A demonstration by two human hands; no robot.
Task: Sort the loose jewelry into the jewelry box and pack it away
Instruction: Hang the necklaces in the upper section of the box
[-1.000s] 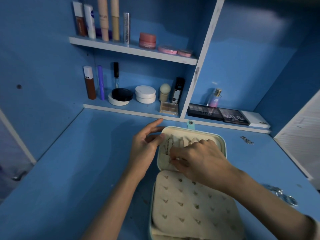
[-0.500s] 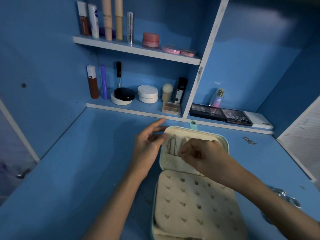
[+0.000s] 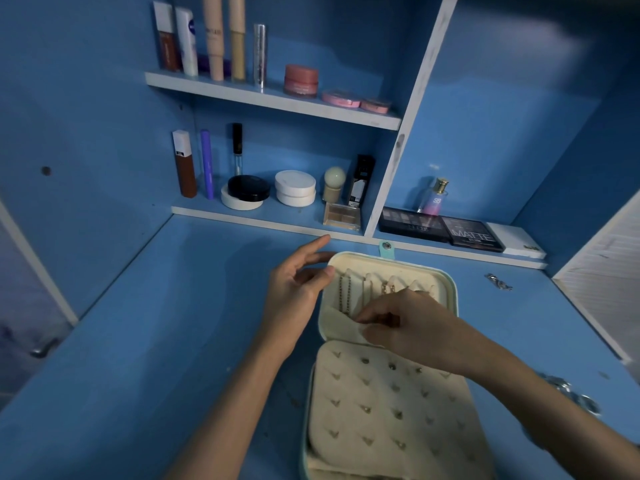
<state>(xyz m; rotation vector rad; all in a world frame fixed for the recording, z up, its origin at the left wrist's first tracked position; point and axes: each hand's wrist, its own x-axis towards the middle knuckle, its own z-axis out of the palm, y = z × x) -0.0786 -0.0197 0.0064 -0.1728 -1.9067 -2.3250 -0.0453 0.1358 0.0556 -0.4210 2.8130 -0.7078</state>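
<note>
Several necklaces (image 3: 344, 294) hang on hooks in the lid (image 3: 446, 282) of the open jewelry box (image 3: 306, 420) on the desk (image 3: 173, 341). The right hand (image 3: 412, 327) pinches the edge of the cloth pocket (image 3: 337, 325) below them. The left hand (image 3: 294, 292), fingers spread, touches the lid's side. A hard tug could unhook or tangle the necklaces — and a loose piece (image 3: 498, 281) lies apart, easily forgotten.

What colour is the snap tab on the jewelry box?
Teal. The snap tab shows best in the head view, at the far edge of the jewelry box.

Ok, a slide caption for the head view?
Right hand pinches the pocket flap inside the open jewelry box lid; left hand touches its rim.
</note>
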